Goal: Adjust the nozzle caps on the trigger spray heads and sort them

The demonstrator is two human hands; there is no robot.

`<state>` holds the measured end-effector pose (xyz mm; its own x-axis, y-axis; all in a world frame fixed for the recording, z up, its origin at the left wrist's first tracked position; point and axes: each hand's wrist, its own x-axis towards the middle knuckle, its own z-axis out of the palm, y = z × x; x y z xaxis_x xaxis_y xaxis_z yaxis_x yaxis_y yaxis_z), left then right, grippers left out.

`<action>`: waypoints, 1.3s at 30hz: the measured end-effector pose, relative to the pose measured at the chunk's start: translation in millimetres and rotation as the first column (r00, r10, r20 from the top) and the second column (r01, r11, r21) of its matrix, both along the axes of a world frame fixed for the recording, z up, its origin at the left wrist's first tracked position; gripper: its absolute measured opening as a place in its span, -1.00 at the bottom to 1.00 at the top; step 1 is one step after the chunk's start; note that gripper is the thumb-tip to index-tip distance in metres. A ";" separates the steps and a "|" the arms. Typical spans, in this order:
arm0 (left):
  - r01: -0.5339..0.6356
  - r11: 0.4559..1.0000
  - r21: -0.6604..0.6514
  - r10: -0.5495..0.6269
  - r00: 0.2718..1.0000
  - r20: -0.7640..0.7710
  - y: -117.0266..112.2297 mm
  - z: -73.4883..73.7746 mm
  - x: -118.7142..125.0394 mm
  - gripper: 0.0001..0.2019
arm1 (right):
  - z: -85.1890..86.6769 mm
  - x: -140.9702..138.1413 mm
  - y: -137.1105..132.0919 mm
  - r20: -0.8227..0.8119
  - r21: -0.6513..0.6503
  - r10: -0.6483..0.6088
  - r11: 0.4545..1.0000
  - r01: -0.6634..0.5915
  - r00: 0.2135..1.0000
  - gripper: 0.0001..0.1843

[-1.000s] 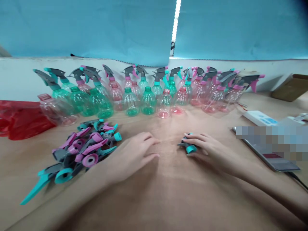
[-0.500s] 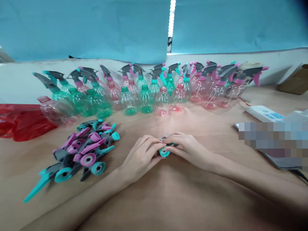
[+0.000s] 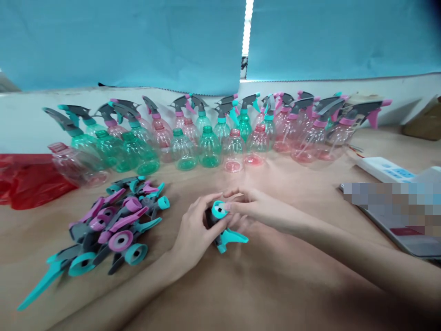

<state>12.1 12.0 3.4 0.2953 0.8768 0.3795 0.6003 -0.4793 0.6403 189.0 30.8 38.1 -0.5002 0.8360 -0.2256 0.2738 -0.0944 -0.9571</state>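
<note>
A grey and teal trigger spray head (image 3: 234,236) is tilted so its round teal collar faces up toward me and its trigger points right. My left hand (image 3: 196,227) is closed around its grey body, thumb below the collar and fingers behind. From the other side, my right hand (image 3: 257,204) has its thumb and fingertips at the collar's right edge; its other fingers are bent and slightly blurred. Left of my hands lies a pile of loose spray heads (image 3: 119,223) in grey, pink and teal.
Behind my hands stand rows of clear green and pink bottles, some open like the pink one (image 3: 234,154), others with spray heads fitted. A red plastic bag (image 3: 37,184) lies far left. At right are a white power strip (image 3: 386,169) and a partly blurred-out flat device (image 3: 382,216).
The teal spray head has turned, its collar moving up and left and its trigger coming into view below. My right hand's grip has loosened around it. The whole view has shifted slightly.
</note>
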 end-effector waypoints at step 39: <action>0.326 0.875 0.358 -0.283 0.944 -0.167 -7.0 -10.8 -7.7 -0.71 | 23.3 22.1 -20.9 0.463 0.651 0.187 0.592 -0.476 0.866 -0.85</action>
